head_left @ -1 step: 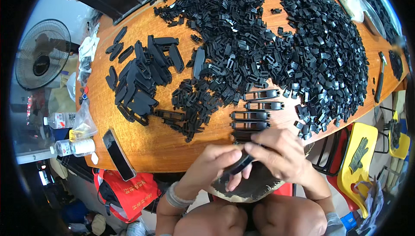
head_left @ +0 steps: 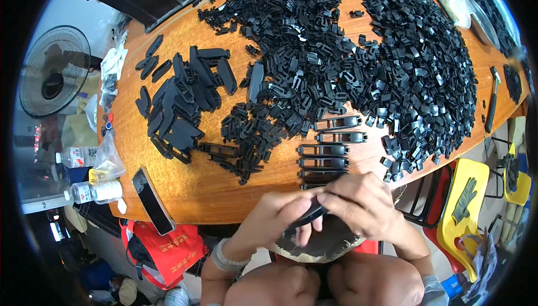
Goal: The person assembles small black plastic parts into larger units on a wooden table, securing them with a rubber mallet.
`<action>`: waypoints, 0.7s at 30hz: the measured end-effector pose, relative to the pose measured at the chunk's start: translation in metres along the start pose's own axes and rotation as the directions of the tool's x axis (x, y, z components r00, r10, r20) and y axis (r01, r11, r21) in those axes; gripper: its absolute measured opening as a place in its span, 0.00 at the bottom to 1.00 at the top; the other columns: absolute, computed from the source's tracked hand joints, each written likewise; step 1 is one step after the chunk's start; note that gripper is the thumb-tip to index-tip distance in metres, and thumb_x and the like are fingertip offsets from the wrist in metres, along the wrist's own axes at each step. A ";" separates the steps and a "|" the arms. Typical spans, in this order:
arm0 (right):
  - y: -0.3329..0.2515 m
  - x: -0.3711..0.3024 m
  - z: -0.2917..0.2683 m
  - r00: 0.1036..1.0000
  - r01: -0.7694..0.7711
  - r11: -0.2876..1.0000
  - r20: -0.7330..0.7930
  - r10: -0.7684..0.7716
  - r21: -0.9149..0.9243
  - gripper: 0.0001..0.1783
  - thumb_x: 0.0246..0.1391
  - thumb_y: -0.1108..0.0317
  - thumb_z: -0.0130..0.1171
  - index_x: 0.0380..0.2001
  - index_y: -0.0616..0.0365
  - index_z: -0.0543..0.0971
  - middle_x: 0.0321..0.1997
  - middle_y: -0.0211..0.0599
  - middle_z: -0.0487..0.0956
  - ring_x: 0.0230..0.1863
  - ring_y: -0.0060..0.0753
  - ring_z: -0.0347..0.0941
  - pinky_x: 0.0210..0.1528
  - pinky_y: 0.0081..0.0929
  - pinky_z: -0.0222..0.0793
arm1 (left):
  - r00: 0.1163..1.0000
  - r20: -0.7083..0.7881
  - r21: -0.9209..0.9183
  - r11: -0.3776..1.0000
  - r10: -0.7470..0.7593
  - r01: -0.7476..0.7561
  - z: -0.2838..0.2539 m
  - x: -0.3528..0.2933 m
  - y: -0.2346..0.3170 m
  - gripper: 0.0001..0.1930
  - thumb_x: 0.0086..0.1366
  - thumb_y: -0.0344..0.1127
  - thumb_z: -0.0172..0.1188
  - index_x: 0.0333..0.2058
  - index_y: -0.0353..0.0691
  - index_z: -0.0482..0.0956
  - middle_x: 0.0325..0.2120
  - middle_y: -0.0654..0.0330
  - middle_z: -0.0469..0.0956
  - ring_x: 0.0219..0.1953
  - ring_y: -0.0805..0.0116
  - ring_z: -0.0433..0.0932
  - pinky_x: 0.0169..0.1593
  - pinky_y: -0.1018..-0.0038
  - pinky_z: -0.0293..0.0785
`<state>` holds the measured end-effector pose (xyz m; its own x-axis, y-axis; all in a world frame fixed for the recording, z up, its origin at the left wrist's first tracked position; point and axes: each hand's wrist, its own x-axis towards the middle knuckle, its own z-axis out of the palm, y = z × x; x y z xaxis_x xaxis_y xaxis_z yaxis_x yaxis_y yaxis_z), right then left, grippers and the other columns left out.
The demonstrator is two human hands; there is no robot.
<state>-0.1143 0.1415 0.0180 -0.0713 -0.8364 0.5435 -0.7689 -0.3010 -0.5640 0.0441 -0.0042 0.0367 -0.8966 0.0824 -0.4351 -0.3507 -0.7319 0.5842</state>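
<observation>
Above my lap, at the table's front edge, both hands grip a long, dark plastic part (head_left: 311, 213). My left hand (head_left: 272, 216) pinches its lower-left end between thumb and fingers. On its upper end, the thumb and fingers of my right hand (head_left: 361, 208) close; whatever else they may cover is hidden. Just beyond my hands, several black clip-like pieces (head_left: 324, 150) lie side by side in a row, the nearest partly covered by my right hand. Beneath my hands, a dark pad with a frayed pale edge (head_left: 336, 241) rests over my lap.
Large heaps of small black plastic parts (head_left: 420, 70) cover the table's back and right. Longer flat black pieces (head_left: 185, 96) are piled at left. A phone (head_left: 153, 200) lies by the front-left edge, near plastic bottles (head_left: 101, 191). A yellow chair (head_left: 468, 194) with a glove stands right.
The dark part has tilted slightly in my grip, and my fingers have shifted a little around it. The piles and the row look the same.
</observation>
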 end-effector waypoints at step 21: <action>0.236 -0.143 -0.269 0.376 -0.715 -0.393 -0.792 0.481 -0.579 0.23 0.55 0.51 0.54 0.53 0.46 0.72 0.50 0.45 0.70 0.56 0.50 0.63 0.51 0.51 0.63 | 0.609 0.470 0.868 -0.458 0.639 -0.190 -0.014 0.018 -0.048 0.14 0.49 0.27 0.62 0.38 0.36 0.79 0.33 0.56 0.72 0.35 0.60 0.72 0.36 0.65 0.70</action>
<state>-0.4567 0.3136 -0.0254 -0.8999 -0.0969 0.4252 -0.0144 0.9811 0.1932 0.0482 0.0226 -0.0090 -0.8970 -0.0994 0.4308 0.0961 0.9073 0.4095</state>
